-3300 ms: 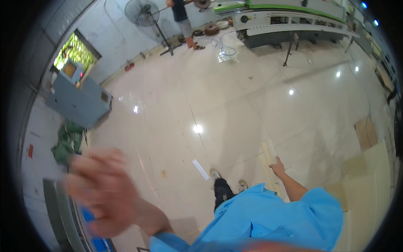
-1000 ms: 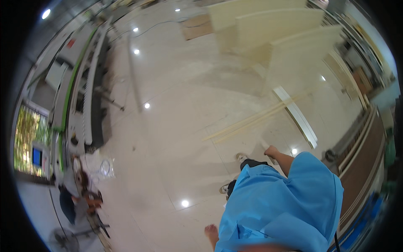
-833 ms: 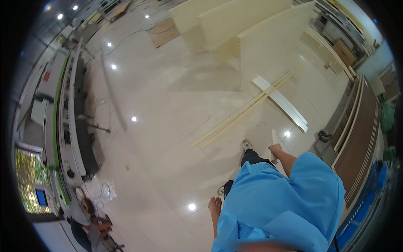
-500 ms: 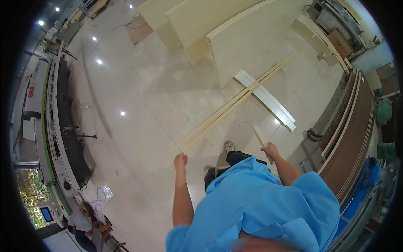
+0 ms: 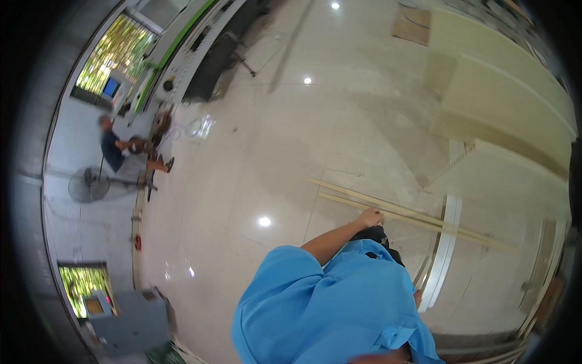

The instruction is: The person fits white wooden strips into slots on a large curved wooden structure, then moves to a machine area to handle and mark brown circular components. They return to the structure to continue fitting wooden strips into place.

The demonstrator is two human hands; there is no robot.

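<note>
My left hand point(image 5: 371, 216) is in front of my body, its fingers curled in, and nothing shows in its grasp. In the picture it overlaps two long pale wooden strips point(image 5: 418, 213) that lie side by side. My right hand point(image 5: 418, 297), mostly hidden by my blue shirt, grips a short wooden strip point(image 5: 421, 271) that slants upward. Beyond it, white boards point(image 5: 444, 255) lie crosswise under the long strips on the tiled floor.
Large cream panels point(image 5: 503, 97) stand at the upper right. At the left, a person point(image 5: 112, 145) sits near a pedestal fan point(image 5: 89, 185). A long machine with a green edge point(image 5: 182, 51) runs along the upper left; a grey cabinet point(image 5: 136, 321) stands lower left.
The view has swung to the left, bringing the seated person and fan further in. My left hand now overlaps the long strips in the picture. My right hand still holds the short strip.
</note>
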